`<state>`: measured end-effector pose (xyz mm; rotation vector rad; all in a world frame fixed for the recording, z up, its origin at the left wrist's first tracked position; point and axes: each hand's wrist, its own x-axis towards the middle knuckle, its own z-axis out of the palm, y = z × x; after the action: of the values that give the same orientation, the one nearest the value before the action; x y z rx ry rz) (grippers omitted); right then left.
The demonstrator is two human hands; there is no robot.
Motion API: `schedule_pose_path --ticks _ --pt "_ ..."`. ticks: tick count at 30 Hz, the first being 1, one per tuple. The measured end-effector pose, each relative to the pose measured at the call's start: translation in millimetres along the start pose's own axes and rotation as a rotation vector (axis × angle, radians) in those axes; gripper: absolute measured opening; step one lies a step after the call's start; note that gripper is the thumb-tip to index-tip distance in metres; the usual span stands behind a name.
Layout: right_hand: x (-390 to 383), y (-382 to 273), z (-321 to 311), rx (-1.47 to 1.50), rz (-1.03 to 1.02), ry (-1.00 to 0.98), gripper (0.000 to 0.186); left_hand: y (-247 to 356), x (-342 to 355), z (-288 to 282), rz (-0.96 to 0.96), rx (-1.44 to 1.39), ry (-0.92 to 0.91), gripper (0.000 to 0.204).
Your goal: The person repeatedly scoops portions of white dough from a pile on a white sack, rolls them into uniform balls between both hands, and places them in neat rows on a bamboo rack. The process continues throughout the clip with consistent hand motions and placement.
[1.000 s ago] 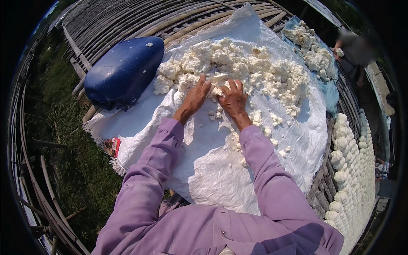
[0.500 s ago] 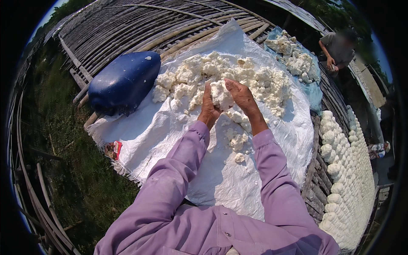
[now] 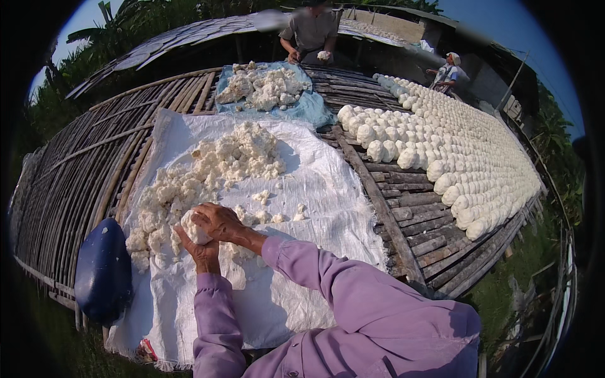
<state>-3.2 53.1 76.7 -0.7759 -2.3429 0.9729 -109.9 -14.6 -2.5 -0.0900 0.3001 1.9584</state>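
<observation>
Between my two hands is a lump of crumbly white dough [image 3: 191, 230], partly hidden by the fingers. My left hand [image 3: 200, 252] cups it from below, thumb up along its side. Over its top and right side curls my right hand [image 3: 222, 223]. Both are closed on the lump, just above the near end of a loose white dough heap [image 3: 236, 156]. That heap lies on a white woven sheet [image 3: 328, 205], with small crumbs scattered near my right wrist.
A dark blue plastic container [image 3: 104, 272] lies left of the sheet on the bamboo rack [image 3: 82, 176]. Beyond, a blue sheet [image 3: 320, 112] bears more dough [image 3: 268, 87]. Many white balls [image 3: 435, 145] stand in rows at right. One person [image 3: 312, 31] holds a lump; another [image 3: 446, 74] stands farther back.
The view has swung right, bringing the rows of balls and both people further into sight. My hands, formerly apart around the lump, are now pressed together on it, the right one over its top.
</observation>
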Motion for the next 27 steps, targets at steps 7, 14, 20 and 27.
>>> schedule_pose_path --ticks 7,14,20,27 --pt "-10 -14 -44 -0.229 -0.457 0.538 0.037 -34 -17 36 -0.106 0.199 -0.108 0.104" --pt "-52 31 -80 0.496 0.002 0.289 0.046 -77 -34 39 -0.11 0.257 0.062 0.082" --pt "-79 12 -138 0.08 -0.39 0.653 0.045 -128 -42 64 -0.029 0.346 0.001 0.064" --pt "-98 30 -192 0.241 -0.216 0.807 0.04 -169 -42 121 -0.129 0.223 -0.321 0.083"
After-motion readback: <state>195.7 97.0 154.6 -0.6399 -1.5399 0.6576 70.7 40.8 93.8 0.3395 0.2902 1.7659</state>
